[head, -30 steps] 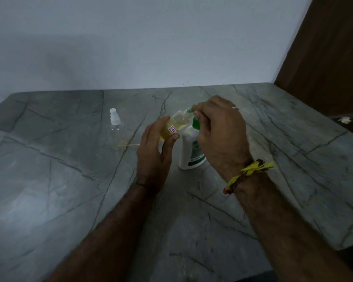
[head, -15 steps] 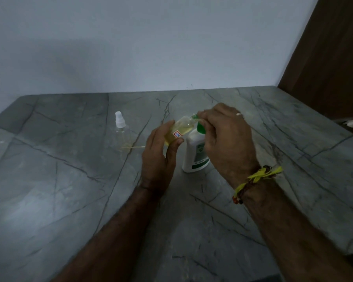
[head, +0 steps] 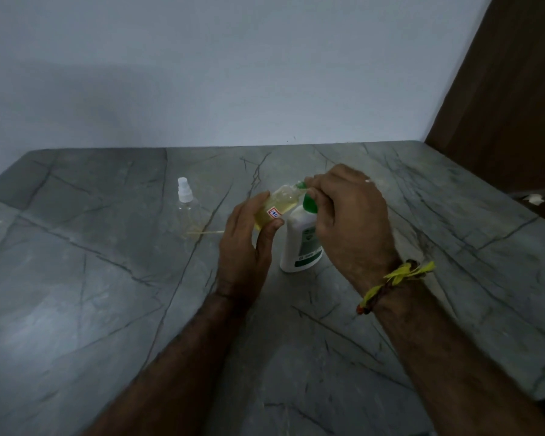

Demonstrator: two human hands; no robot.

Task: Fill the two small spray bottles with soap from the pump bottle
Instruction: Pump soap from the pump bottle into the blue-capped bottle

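A grey veined tabletop [head: 114,309] stands against a pale wall. Step in hand: filling. The left hand [head: 246,243] grips a tilted, part-filled small spray bottle [head: 274,207], mouth at the green nozzle of the white pump bottle [head: 301,243]. The right hand [head: 350,215] curls over the pump. Next, probably: press steadily, mouth aligned. The second spray bottle [head: 188,209] stands capped, apparently nearly empty, well left.

A capped spray bottle [head: 188,209] stands on the table [head: 76,309], left of the pump bottle [head: 301,243].

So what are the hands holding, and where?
The left hand grips the little bottle round its body, tilted. The right hand curls over the soap bottle's green pump top.
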